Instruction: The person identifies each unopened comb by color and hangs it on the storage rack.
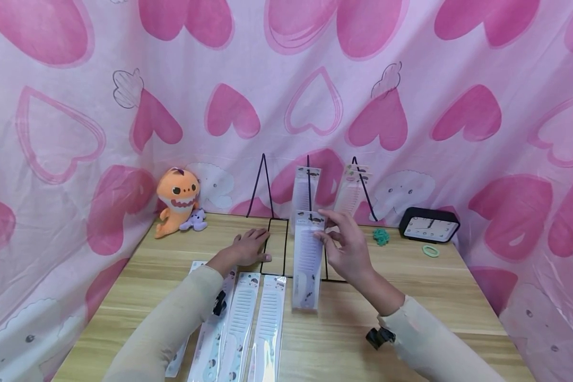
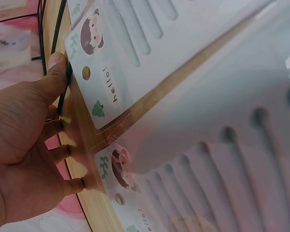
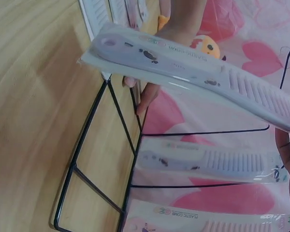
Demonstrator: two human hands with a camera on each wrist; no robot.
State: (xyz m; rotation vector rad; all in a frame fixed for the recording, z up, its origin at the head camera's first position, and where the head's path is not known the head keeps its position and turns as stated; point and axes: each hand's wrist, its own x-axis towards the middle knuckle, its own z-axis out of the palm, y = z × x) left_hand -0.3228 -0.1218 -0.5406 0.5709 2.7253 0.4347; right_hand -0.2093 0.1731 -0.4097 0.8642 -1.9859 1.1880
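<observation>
My right hand [image 1: 349, 250] pinches the top of a packaged lilac comb [image 1: 307, 265], held upright in front of the black wire rack [image 3: 75, 165]. In the right wrist view its clear sleeve and printed card show. My left hand [image 1: 249, 248] rests at the rack's left side, fingers extended; in the left wrist view its thumb touches the black wire. Another packaged lilac comb [image 3: 208, 162] stands at the rack's middle prong, and packaged pink combs [image 1: 347, 193] stand at the right one. Several packaged pale combs [image 1: 269, 318] lie before my left hand, partly hidden by my sleeve.
An orange plush toy [image 1: 178, 199] with a small purple toy [image 1: 194, 219] sits at the back left. To the right are a teal coiled band [image 1: 381, 236], a pale green ring [image 1: 431, 251] and a black clock [image 1: 430, 225]. A heart-printed curtain [image 1: 239, 111] hangs behind the table.
</observation>
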